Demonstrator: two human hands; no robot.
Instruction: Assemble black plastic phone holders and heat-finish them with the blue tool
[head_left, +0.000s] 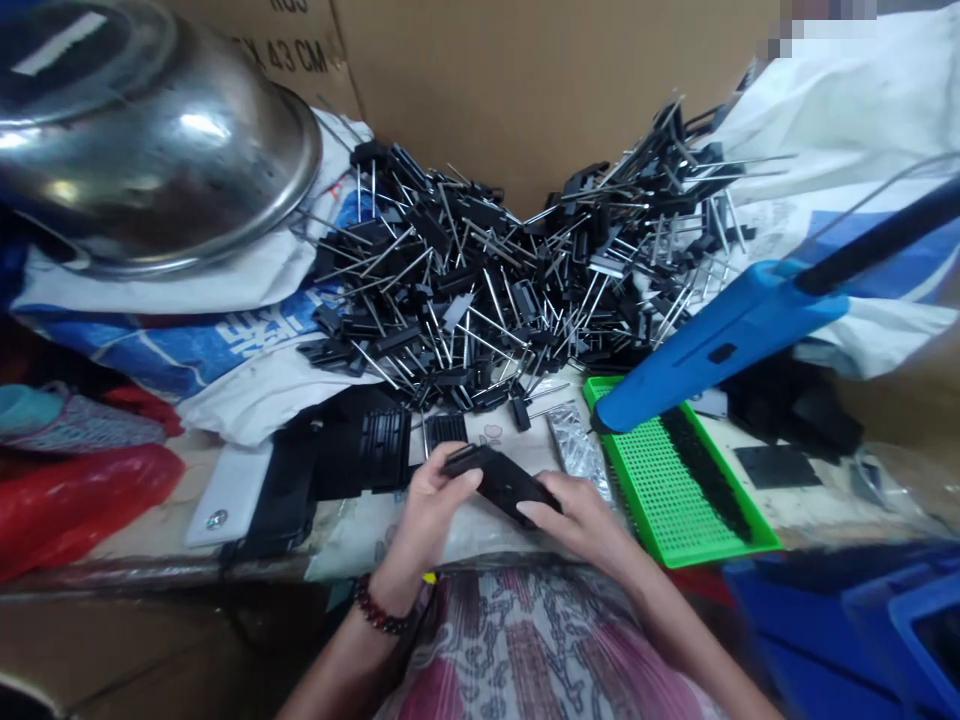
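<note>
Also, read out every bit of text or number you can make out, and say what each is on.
"X 43 CM": on the cardboard; what precedes it is unclear.
Cut-off letters above it: not surely readable.
White lettering on the left blue-and-white sack: too blurred.
Faint print on the right sack: too blurred.
Round mark on the pale slab: too small.

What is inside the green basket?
The green basket holds a band of small black pieces along its right side, too small to identify; bare mesh shows beside them. The blue tool hides part of the far end.
</note>
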